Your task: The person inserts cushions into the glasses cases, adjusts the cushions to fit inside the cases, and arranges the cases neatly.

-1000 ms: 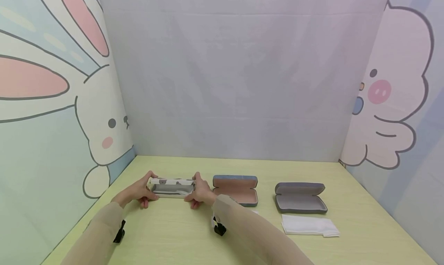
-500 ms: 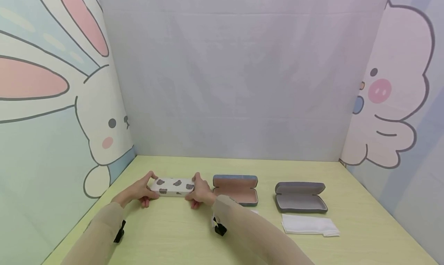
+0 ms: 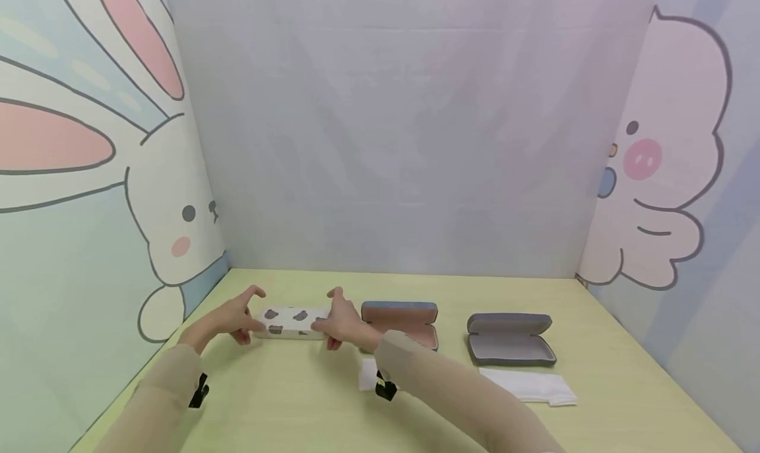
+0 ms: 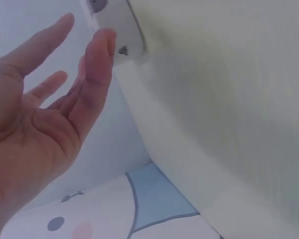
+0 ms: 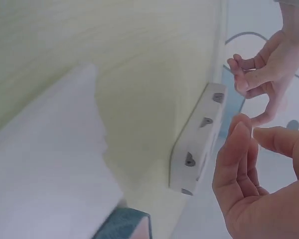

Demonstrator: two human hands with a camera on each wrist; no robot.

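The spotted case lay flat, its lid down, on the pale tabletop. To the right of the spotted case stood a blue case with its lid up, and farther right a gray case, also raised. A white cloth lay well to the right of the spotted case and nearer the person; a second cloth, partly hidden by the right sleeve, lay closer in on that side.

With the lid down, the step in hand seemed to be letting go. That was best done by freeing both ends evenly, drawing the fingers straight outward so that no thumb dragged the spotted case askew or caught the lid's edge. The catch could not be seen.

Both forearms reached forward from the near side of the spotted case. The left hand flanked its left end, the right hand its right. On each, the thumb and forefinger were parted wide, the other fingers loosely bent, with hold of nothing; the right wrist view showed gaps beside both hands, narrower at the right.
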